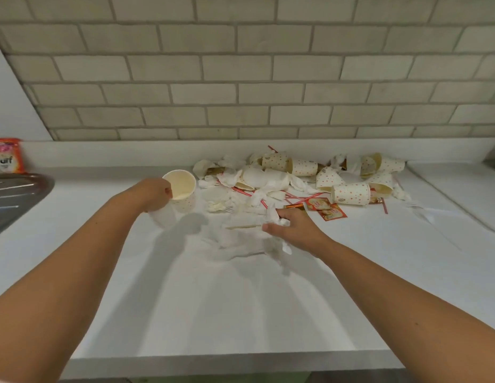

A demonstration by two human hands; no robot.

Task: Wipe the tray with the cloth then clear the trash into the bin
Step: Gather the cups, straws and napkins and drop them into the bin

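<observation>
My left hand [155, 193] grips an upright paper cup [182, 189] with orange dots, held just above the white counter [213, 299]. My right hand [293, 230] holds a crumpled white tissue [274, 217], and a thin wooden stick [243, 226] pokes out to its left. More white tissue [235, 241] lies on the counter under that hand. A heap of trash [309, 178] sits behind both hands by the wall: several dotted paper cups, tissues, red-striped straws and orange sachets [326, 208]. No tray, cloth or bin is in view.
A steel sink [14, 194] lies at the far left with an orange detergent pack [7, 156] behind it. A white plastic fork [419, 210] rests right of the heap. A raised white board [461, 189] occupies the right end. Brick wall behind.
</observation>
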